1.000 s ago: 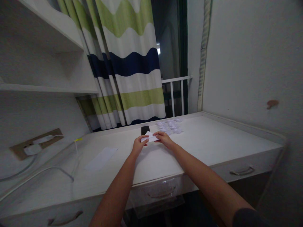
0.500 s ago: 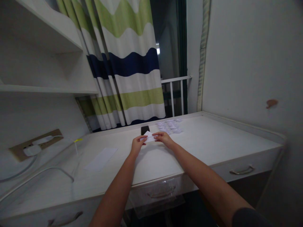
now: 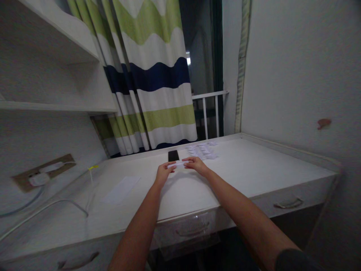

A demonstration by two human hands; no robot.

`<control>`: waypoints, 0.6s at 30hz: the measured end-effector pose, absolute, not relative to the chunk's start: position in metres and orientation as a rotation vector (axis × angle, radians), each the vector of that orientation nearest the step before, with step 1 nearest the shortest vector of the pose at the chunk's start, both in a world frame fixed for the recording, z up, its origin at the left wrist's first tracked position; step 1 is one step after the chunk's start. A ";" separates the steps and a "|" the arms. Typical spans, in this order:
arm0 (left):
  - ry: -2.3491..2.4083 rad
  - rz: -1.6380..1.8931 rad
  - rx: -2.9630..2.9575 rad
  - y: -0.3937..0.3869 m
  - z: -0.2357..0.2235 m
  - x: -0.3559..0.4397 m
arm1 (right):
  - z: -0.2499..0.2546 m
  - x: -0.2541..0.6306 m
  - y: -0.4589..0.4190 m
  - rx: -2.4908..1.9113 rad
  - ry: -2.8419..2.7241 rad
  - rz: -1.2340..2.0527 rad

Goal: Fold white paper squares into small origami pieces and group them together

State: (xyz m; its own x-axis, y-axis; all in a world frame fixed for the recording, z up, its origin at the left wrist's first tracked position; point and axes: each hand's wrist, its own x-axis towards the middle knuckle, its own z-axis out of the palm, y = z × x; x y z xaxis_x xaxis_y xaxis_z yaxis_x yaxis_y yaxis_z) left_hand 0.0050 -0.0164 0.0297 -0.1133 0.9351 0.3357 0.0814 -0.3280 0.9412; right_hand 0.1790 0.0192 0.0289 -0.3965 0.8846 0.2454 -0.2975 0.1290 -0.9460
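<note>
Between my two hands is a folded white paper (image 3: 179, 164), seen nearly edge-on as a narrow strip above the desk (image 3: 186, 192). My left hand (image 3: 164, 171) pinches its left end between thumb and fingers. At the other end, my right hand (image 3: 196, 166) grips it the same way. Just behind the paper lies a black phone (image 3: 173, 155). Several small folded white paper pieces (image 3: 201, 150) sit in rows behind my right hand. A flat sheet of white paper (image 3: 122, 189) rests on the desk left of my left forearm.
A power socket with white plugs (image 3: 39, 179) is on the left wall, and a white cable (image 3: 60, 201) loops over the desk's left side. Shelves (image 3: 56, 106) overhang at left. A striped curtain (image 3: 160, 98) hangs behind the desk. Drawers with handles (image 3: 288, 203) line the front.
The paper's pointed upper part, which stood up between my hands, has gone down, leaving a narrow strip. More of the phone shows. My hands have barely moved.
</note>
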 end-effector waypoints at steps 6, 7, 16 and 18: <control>1.176 1.531 1.423 -0.014 0.028 0.005 | 0.026 0.179 0.024 -0.620 -1.452 1.400; 1.177 1.534 1.415 -0.014 0.028 0.005 | 0.026 0.179 0.024 -0.621 -1.460 1.382; 1.159 1.533 1.327 -0.009 0.021 0.004 | 0.022 0.179 0.031 -0.709 -1.681 1.079; 1.162 1.541 1.343 -0.007 0.020 0.003 | 0.021 0.180 0.033 -0.737 -1.752 0.964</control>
State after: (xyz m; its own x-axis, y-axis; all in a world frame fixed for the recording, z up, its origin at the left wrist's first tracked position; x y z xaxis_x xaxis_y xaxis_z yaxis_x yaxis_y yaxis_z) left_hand 0.0027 -0.0073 0.0201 -0.1476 0.9467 0.2862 0.0147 -0.2873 0.9577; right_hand 0.1798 0.0334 0.0212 -0.3487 0.8182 0.4570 0.0522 0.5038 -0.8622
